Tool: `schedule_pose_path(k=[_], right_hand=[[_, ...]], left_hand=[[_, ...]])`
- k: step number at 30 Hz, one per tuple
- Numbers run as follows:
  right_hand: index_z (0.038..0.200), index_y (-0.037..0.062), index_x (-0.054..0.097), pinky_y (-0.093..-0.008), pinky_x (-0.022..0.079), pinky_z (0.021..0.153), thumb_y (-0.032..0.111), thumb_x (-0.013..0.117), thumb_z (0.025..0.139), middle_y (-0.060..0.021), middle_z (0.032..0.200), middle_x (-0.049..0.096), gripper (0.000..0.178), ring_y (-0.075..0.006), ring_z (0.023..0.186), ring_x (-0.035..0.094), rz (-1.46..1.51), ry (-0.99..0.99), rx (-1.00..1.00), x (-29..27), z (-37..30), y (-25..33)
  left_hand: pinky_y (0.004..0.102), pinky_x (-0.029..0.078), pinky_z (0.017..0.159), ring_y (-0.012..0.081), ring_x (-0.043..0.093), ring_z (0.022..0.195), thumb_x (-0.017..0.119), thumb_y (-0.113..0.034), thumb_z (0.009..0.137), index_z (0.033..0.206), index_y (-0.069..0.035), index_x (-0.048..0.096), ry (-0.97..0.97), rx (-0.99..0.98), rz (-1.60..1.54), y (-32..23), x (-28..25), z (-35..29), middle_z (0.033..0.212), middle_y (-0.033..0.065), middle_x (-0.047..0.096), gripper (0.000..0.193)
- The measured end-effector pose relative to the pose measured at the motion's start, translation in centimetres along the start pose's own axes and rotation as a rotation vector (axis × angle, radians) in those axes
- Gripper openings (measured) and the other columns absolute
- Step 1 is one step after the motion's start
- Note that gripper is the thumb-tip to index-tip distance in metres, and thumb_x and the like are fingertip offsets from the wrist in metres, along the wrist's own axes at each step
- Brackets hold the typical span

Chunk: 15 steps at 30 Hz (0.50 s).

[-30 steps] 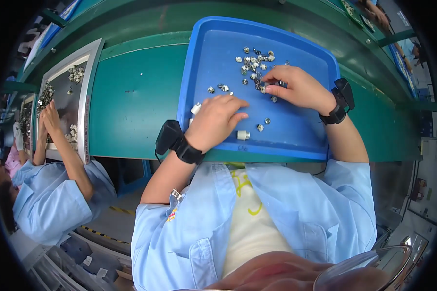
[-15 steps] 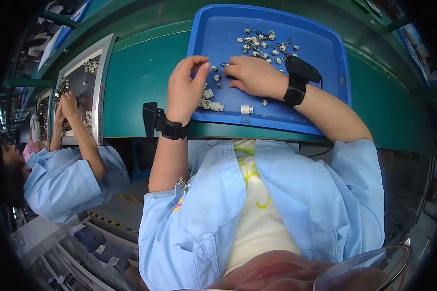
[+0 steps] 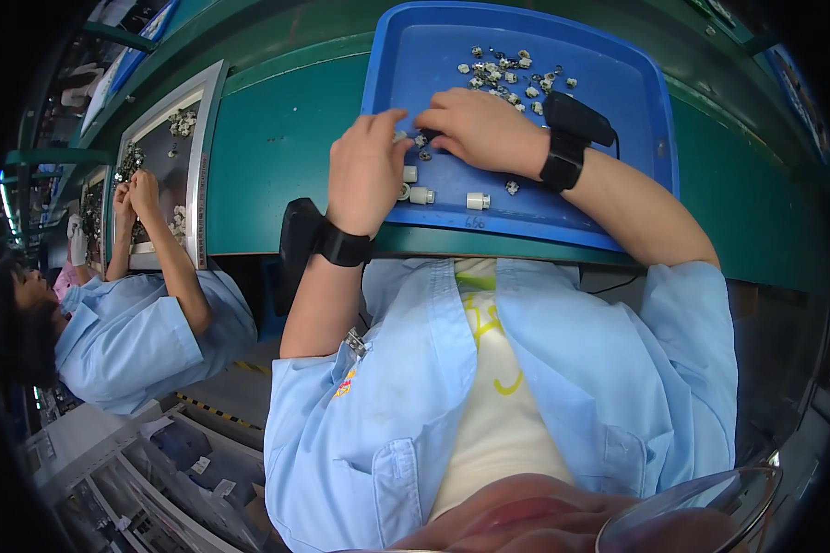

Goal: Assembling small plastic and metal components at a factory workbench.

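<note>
1. A blue tray (image 3: 636, 111) holds a loose heap of small metal-and-white parts (image 3: 503, 69) toward its far side; one single part (image 3: 512, 187) sits apart, nearer the person.
2. White cylinders lie in the tray's near left area: a lone cylinder (image 3: 478, 200) by the near wall, and a second cylinder (image 3: 421, 195) just beside the left hand (image 3: 367, 170).
3. The left hand is raised at the tray's left side, fingers curved; a pale piece shows by its fingertips, but I cannot tell whether it is pinched.
4. The right hand (image 3: 489, 129) reaches inward with bent fingers above a few small pieces (image 3: 422, 147); its grip cannot be told.
5. The tray rests on a green table (image 3: 277, 138). To the left, a co-worker (image 3: 138, 341) works over a metal-framed tray (image 3: 206, 157); a striped floor line (image 3: 217, 410) runs behind.
6. The lone cylinder lies on its side, long axis running left to right, greyer end rightward.
</note>
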State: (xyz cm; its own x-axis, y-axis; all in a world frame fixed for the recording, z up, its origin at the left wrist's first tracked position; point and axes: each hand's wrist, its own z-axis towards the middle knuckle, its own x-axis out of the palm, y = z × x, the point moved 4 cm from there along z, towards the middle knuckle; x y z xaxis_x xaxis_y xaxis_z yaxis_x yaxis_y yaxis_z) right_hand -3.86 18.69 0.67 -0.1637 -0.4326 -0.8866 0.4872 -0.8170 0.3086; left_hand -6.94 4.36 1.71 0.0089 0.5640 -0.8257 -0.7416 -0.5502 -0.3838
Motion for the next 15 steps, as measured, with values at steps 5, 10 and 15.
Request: schedule_pose_path(k=[5,10,15], right_hand=[[0.088,0.0055,0.060,-0.0384,0.045,0.070,0.016,0.061,0.076,-0.0096,0.077,0.054,0.016,-0.0269,0.078,0.055,-0.169,0.120,-0.135,1.8,0.7,0.9],[0.093,0.0045,0.059,-0.0324,0.046,0.071,0.015,0.059,0.079,-0.0094,0.083,0.058,0.017,-0.0249,0.080,0.058,0.042,0.165,0.063,-0.4,0.2,-0.9],[0.100,0.0042,0.056,-0.0268,0.045,0.076,0.015,0.054,0.086,-0.0067,0.095,0.061,0.018,-0.0175,0.088,0.058,0.823,0.079,0.355,-4.0,-1.9,-2.6]], left_hand=[[0.0280,0.048,0.072,0.0153,0.058,0.080,0.063,-0.002,0.077,0.112,-0.007,0.054,-0.032,-0.373,-0.601,0.1,-0.2,-0.7,0.086,0.0068,0.057,0.036],[0.0236,0.047,0.076,0.0093,0.056,0.083,0.058,-0.003,0.083,0.115,-0.003,0.052,-0.048,-0.411,-1.058,0.3,0.2,-1.5,0.094,0.0061,0.057,0.033],[0.0218,0.046,0.074,0.0081,0.054,0.083,0.054,-0.009,0.087,0.114,-0.001,0.052,0.074,-0.490,-1.243,-1.6,0.8,-2.0,0.101,0.0069,0.057,0.028]])
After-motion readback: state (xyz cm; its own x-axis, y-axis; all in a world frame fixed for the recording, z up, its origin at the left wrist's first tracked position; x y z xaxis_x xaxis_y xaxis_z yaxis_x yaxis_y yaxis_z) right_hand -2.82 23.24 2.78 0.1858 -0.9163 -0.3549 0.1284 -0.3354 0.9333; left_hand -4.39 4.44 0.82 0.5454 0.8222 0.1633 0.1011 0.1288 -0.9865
